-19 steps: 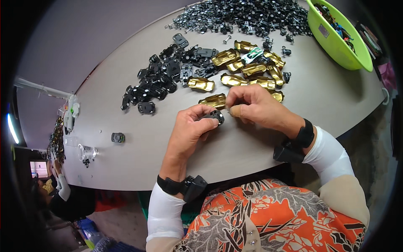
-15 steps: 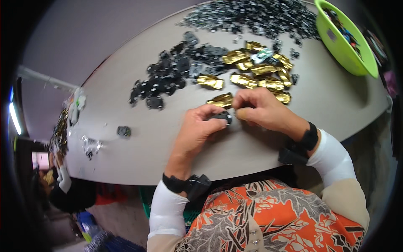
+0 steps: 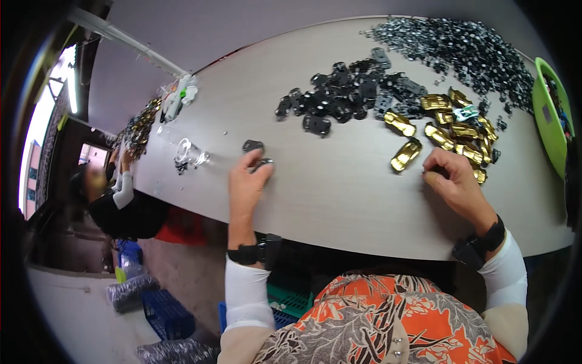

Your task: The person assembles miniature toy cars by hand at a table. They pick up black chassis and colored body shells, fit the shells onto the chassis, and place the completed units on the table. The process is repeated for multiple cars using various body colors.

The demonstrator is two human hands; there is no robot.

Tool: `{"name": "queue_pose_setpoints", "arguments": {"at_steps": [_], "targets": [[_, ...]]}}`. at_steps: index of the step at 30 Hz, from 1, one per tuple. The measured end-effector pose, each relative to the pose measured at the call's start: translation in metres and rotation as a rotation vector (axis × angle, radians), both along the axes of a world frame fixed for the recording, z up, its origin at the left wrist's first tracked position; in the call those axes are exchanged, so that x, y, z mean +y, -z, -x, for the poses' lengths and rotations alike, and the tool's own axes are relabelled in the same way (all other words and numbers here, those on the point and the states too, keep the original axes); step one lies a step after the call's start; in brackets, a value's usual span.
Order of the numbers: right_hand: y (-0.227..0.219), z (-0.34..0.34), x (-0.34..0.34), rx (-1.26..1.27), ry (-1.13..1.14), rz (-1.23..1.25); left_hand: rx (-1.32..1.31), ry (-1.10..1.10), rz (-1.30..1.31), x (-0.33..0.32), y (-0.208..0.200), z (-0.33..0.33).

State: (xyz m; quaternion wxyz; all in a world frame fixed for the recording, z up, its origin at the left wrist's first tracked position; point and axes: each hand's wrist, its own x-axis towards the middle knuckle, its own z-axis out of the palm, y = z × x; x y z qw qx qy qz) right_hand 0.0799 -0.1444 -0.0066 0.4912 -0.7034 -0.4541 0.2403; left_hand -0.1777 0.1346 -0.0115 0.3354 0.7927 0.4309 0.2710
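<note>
My left hand [image 3: 247, 185] pinches a small black toy car chassis [image 3: 263, 164] between thumb and fingers, low over the left part of the table. Just beyond its fingertips lies another black toy car chassis [image 3: 253, 145]. Over on the right, my right hand [image 3: 453, 181] is closed, thumb against curled fingers; whatever it may hold is too small to make out. Beside it are a single gold toy car body [image 3: 406, 155] and a group of gold car bodies [image 3: 464, 131]. A pile of black chassis [image 3: 339, 91] lies farther back, between my hands.
A heap of small dark parts [image 3: 454, 51] covers the table's far right, next to a lime-green basin [image 3: 548, 115]. A clear plastic cup [image 3: 189, 151] lies at the left. Another person [image 3: 121, 194] works at the table's left end. Crates [image 3: 167, 315] stand on the floor.
My hands have moved apart: the left went leftward with the black chassis, toward the lone chassis, and the right drew off to the right. The view has turned left.
</note>
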Motion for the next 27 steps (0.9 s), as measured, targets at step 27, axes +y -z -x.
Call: {"name": "queue_pose_setpoints", "arguments": {"at_steps": [27], "targets": [[0.013, -0.012, 0.001, 0.366, 0.190, -0.303, -0.271, 0.778, 0.885, -0.131, 0.008, -0.163]]}}
